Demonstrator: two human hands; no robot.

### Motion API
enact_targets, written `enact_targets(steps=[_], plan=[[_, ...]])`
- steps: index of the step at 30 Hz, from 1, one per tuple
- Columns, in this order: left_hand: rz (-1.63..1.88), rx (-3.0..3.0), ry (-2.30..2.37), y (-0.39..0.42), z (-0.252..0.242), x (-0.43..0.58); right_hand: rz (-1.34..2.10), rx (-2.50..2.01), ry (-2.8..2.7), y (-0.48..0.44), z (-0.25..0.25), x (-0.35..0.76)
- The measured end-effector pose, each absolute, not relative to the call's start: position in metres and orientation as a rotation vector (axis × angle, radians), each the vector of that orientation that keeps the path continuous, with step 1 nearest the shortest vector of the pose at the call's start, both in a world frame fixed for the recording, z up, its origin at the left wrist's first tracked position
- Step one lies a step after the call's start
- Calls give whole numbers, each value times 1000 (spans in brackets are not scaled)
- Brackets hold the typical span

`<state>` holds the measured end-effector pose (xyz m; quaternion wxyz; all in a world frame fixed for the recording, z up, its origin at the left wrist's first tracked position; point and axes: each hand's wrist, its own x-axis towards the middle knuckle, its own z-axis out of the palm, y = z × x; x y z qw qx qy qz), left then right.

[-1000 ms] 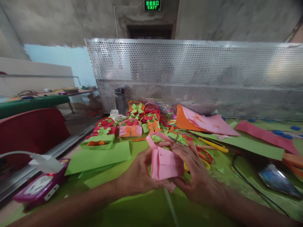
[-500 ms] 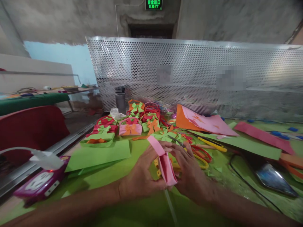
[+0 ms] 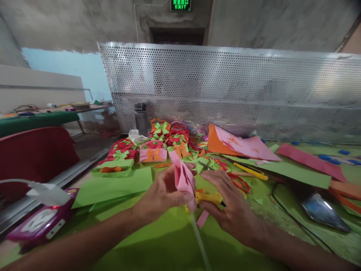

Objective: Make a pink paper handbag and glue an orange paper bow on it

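Note:
My left hand point(image 3: 160, 194) is closed on a folded pink paper bag point(image 3: 182, 176) with a strip handle and holds it up edge-on above the green table cover point(image 3: 158, 244). My right hand point(image 3: 229, 205) is just to its right. Its thumb and fingers close around a yellow glue gun point(image 3: 208, 197) low over the table. A pale glue stick point(image 3: 199, 239) runs from the gun toward me. A small pink paper scrap point(image 3: 202, 219) lies under the hands.
Finished paper baskets with bows point(image 3: 153, 150) cluster behind the hands, next to a grey bottle point(image 3: 141, 118). Green sheets point(image 3: 113, 184), pink and orange sheets point(image 3: 242, 145), red scissors point(image 3: 241, 180), a phone point(image 3: 324, 216), a pink device point(image 3: 36, 226) and a perforated metal screen point(image 3: 254, 86) surround them.
The pink bag has turned from face-on to edge-on and moved up and left in my left hand. My right hand has left the bag and dropped onto the yellow glue gun.

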<state>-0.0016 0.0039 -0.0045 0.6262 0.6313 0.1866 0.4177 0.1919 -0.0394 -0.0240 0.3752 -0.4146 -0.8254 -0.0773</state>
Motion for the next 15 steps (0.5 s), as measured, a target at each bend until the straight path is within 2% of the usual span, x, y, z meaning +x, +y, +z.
enact_targets(steps=[9,15], plan=[[717,1120,294,8,-7,-2,-17,-1175,-1987,-34,-25,193],[752,1125,274,11,-13,-2,-119,-1109,-2043,-32,-28,194]])
